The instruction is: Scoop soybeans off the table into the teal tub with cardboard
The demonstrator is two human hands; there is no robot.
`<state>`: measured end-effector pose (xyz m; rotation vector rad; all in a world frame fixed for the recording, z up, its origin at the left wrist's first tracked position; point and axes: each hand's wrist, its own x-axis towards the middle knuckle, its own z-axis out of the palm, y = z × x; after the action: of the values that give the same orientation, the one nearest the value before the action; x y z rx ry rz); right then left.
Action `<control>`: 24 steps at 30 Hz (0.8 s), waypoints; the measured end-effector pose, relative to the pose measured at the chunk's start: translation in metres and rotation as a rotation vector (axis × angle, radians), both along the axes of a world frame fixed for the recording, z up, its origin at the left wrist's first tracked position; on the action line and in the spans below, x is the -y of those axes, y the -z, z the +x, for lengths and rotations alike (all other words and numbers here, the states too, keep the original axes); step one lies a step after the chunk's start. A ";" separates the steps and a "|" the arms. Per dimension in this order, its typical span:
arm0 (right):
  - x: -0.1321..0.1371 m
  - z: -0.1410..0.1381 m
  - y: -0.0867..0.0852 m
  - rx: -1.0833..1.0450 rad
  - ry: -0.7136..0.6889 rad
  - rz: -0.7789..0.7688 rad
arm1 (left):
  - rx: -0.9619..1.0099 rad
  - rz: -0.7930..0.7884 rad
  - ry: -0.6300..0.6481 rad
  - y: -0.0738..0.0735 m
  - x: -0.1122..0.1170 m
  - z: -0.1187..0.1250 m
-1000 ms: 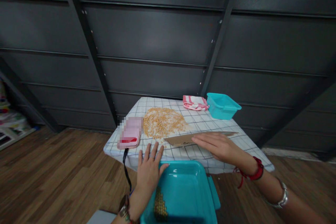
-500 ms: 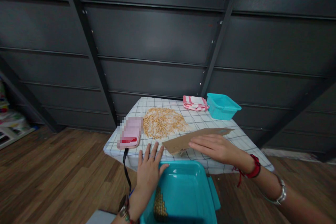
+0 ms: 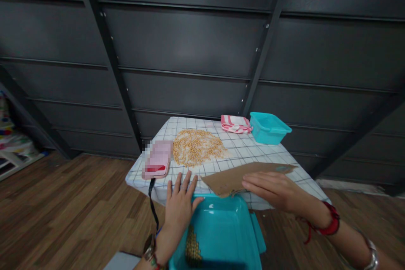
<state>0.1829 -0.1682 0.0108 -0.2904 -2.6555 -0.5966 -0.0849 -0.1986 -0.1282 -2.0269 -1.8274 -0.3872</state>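
Note:
My left hand (image 3: 180, 204) lies with its fingers spread on the front edge of the cloth-covered table (image 3: 237, 152), its thumb over the rim of a turquoise tub (image 3: 224, 228). In my right hand (image 3: 272, 187) is a flat brown piece of cardboard (image 3: 228, 179), tilted, its near edge by the tub's far rim. My right thumb is hidden. Yellow soybean-like grains (image 3: 198, 145) are spread on the checked cloth, with whitish bits among them. More grains (image 3: 193, 248) lie in the tub's left side.
A pink phone-like device (image 3: 158, 158), partly blurred, lies at the table's left with a black strap (image 3: 152, 204) hanging down. A folded pink-and-white towel (image 3: 236, 124) and a small turquoise basket (image 3: 268, 128) stand at the back right. Dark panels (image 3: 190, 42) rise behind.
My right hand and the cardboard have moved right and toward me, bringing the cardboard's near edge to the tub's rim. My left hand and the grains look unchanged.

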 end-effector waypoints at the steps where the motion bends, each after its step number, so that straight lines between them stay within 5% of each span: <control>1: 0.002 0.000 -0.001 -0.008 -0.003 -0.031 | -0.001 0.003 0.000 0.000 0.000 0.000; 6: 0.010 -0.001 -0.007 -0.038 0.015 -0.141 | 0.014 0.015 0.007 0.002 0.000 -0.001; 13: -0.003 -0.007 -0.003 -0.048 0.022 0.059 | 0.016 0.026 0.016 0.002 0.001 0.000; 24: 0.002 -0.010 -0.010 0.023 -0.031 0.029 | 0.018 0.020 0.022 0.001 0.001 0.001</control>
<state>0.1730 -0.1700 0.0206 -0.2355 -2.6655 -0.6314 -0.0840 -0.1993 -0.1291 -2.0378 -1.8066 -0.4299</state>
